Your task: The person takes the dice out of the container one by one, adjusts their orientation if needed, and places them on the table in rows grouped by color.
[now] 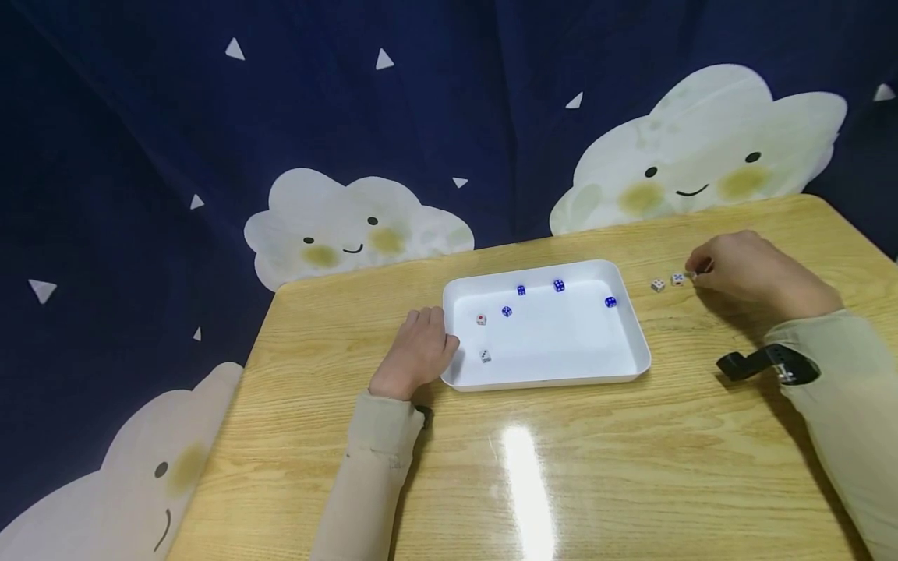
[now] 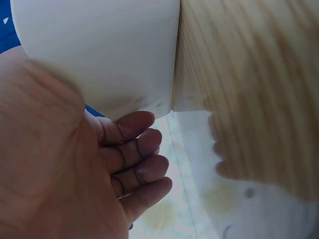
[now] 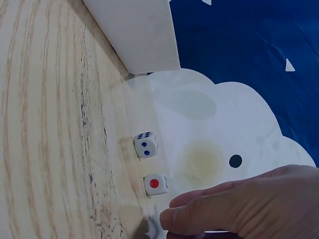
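Observation:
A white rectangular tray (image 1: 554, 382) lies on the table, with several blue dice (image 1: 559, 285) and two white dice (image 1: 481, 319) inside. At its left end, my left hand (image 1: 418, 351) holds the tray wall, thumb over the rim and fingers bent against the outside, as the left wrist view also shows. Right of the tray, two white dice (image 1: 658, 286) stand in a short row on the wood. Beside them my right hand (image 1: 747, 269) pinches a small white die (image 1: 693, 275) at the row's right end. In the right wrist view, the fingers (image 3: 184, 216) mostly hide that die.
The wooden table (image 1: 603, 460) reaches back to a dark blue curtain (image 1: 449, 101) printed with smiling clouds and white triangles. A black strap with a device (image 1: 779, 365) sits on the right wrist. The tray's wall (image 3: 134, 35) rises beside the white dice.

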Tool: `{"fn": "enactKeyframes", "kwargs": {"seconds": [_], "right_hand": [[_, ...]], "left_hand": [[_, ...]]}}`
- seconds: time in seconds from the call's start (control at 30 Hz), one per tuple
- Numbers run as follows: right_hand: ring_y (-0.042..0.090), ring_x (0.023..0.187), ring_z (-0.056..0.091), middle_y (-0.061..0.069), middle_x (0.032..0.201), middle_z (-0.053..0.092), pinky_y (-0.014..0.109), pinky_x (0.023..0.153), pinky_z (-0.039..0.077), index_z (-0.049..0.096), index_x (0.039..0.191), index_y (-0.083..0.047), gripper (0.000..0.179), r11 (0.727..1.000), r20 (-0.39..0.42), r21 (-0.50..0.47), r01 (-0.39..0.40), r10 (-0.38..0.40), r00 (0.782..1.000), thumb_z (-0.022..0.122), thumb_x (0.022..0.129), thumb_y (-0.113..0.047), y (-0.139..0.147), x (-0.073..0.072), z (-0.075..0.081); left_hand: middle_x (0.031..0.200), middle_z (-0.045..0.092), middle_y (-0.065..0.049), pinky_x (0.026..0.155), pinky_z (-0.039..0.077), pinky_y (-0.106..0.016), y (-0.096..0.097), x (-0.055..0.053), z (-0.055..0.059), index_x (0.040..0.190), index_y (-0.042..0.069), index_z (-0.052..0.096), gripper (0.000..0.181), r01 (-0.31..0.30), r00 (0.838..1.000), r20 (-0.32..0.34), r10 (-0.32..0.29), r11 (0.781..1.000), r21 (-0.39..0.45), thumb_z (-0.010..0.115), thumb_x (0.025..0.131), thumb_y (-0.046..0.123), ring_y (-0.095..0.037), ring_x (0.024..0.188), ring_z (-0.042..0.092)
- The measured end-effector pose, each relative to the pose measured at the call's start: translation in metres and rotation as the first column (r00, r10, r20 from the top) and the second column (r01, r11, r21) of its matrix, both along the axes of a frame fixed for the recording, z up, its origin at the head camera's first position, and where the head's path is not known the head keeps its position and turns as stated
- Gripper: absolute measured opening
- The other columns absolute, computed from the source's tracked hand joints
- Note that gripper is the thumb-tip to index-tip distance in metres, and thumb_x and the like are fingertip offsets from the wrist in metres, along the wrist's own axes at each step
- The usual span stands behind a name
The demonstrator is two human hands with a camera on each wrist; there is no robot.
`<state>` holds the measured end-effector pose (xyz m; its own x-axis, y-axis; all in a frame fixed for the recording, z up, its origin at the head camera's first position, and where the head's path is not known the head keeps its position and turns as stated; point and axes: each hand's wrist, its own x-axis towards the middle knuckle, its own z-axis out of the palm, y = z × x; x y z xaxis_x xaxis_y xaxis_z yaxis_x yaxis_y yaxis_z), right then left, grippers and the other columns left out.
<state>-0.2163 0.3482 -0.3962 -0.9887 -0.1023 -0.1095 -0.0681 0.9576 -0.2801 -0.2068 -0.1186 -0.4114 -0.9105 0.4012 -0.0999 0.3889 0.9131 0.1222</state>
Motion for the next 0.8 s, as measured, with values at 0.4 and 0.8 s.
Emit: {"fn": "enactKeyframes", "kwargs": {"seconds": [0.4, 0.8], "right_hand": [[0.046, 0.105, 0.067, 0.030, 0.114, 0.072, 0.062, 0.089, 0.051, 0.071, 0.118, 0.008, 0.031, 1.000, -0.011, 0.025, -0.013, 0.014, 1.000, 0.066, 0.092, -0.009, 0.001, 0.000, 0.005], [0.042, 0.102, 0.068, 0.031, 0.116, 0.071, 0.061, 0.087, 0.052, 0.069, 0.123, 0.007, 0.033, 1.000, -0.035, 0.014, -0.002, 0.003, 0.999, 0.065, 0.095, -0.011, -0.022, 0.003, 0.021]], "left_hand": [[0.098, 0.048, -0.012, 0.088, 0.037, -0.035, -0.001, 0.001, -0.001, 0.108, -0.002, 0.047, 0.025, -0.008, 1.000, 0.004, 0.008, 1.000, 0.013, 0.041, 0.102, 0.021, -0.028, 0.096, 0.039], [0.101, 0.051, -0.013, 0.092, 0.038, -0.036, -0.003, -0.002, -0.003, 0.111, -0.002, 0.048, 0.028, -0.005, 1.000, -0.006, 0.005, 1.000, 0.005, 0.039, 0.102, 0.023, -0.028, 0.098, 0.041]]}}
